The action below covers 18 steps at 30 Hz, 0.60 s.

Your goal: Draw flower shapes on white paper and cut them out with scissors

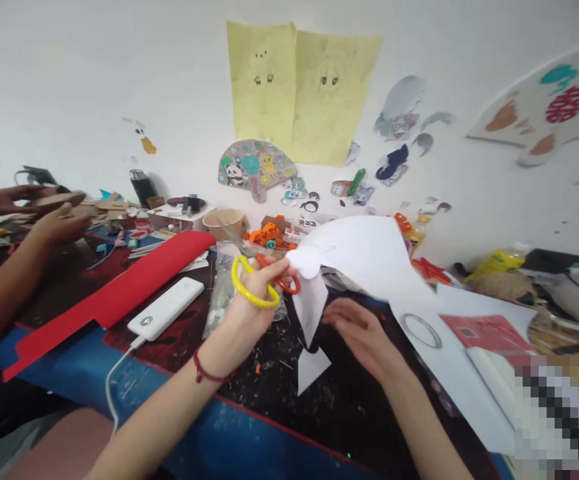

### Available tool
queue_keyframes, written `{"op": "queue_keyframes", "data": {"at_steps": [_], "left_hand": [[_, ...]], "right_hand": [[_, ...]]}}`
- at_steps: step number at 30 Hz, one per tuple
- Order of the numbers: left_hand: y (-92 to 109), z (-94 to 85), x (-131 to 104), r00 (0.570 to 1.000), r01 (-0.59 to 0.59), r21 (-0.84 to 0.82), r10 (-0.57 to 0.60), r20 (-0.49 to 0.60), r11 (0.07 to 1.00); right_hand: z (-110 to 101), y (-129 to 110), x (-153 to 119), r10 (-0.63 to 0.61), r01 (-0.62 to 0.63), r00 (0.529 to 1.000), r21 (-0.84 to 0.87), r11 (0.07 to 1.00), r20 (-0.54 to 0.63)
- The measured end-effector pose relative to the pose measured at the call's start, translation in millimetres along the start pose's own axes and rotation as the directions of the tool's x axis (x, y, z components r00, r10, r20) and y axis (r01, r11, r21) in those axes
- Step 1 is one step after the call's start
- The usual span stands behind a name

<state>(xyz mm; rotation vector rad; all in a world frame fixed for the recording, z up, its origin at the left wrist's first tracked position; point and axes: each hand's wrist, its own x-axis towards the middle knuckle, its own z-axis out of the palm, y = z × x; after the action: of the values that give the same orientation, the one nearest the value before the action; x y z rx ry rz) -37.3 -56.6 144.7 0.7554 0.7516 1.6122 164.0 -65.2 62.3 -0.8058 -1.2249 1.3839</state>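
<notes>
My left hand (264, 287) is closed around scissors with a yellow handle (255, 293) and what looks like a red loop (292, 285). At its fingertips is a small white paper cutout (305, 260) with rounded edges; the fingers partly hide the contact. Below the cutout a pointed piece of white paper (310, 307) hangs or leans over the dark table. Close by on the right, my right hand (359, 330) has its fingers loosely apart, slightly blurred, with nothing in them. A paper scrap (313, 370) lies on the tabletop under both hands.
A red paper shape (134, 280) and a white power bank (167, 308) with its cable lie to the left. Large white paper (369, 253) stands behind my hands. White sheets and a tape roll (421, 331) are on the right. Another person's hands (59, 220) hold something brown.
</notes>
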Motion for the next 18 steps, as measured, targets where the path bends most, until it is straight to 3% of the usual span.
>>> {"op": "queue_keyframes", "data": {"at_steps": [3, 5, 7, 10, 14, 18], "left_hand": [[-32, -6.8, -33, 0.997, 0.020, 0.031, -0.018, -0.076, 0.999], [-53, -9.3, -54, 0.996, 0.077, 0.149, -0.070, -0.054, 0.986], [-71, -8.3, -71, 0.992, 0.126, 0.266, -0.127, -0.014, 0.956], [-90, -3.3, -84, 0.978, 0.190, 0.343, -0.207, 0.015, 0.920], [-91, -5.3, -79, 0.965, 0.163, 0.477, -0.240, 0.105, 0.864], [-67, -23.0, -56, 0.923, -0.103, 0.764, -0.225, 0.313, 0.637]], "right_hand": [[26, 7, -32, -0.032, 0.030, 0.998, 0.045, 0.999, 0.060], [34, 7, -44, -0.078, 0.078, 0.997, 0.009, 0.997, -0.027], [33, 7, -49, -0.020, 0.018, 0.988, -0.018, 1.000, -0.156], [24, 10, -46, 0.083, -0.075, 0.933, 0.035, 0.997, -0.350], [4, 10, -40, 0.107, -0.097, 0.916, 0.047, 0.994, -0.386], [-19, 6, -29, 0.120, -0.131, 0.943, -0.013, 0.991, -0.312]]}}
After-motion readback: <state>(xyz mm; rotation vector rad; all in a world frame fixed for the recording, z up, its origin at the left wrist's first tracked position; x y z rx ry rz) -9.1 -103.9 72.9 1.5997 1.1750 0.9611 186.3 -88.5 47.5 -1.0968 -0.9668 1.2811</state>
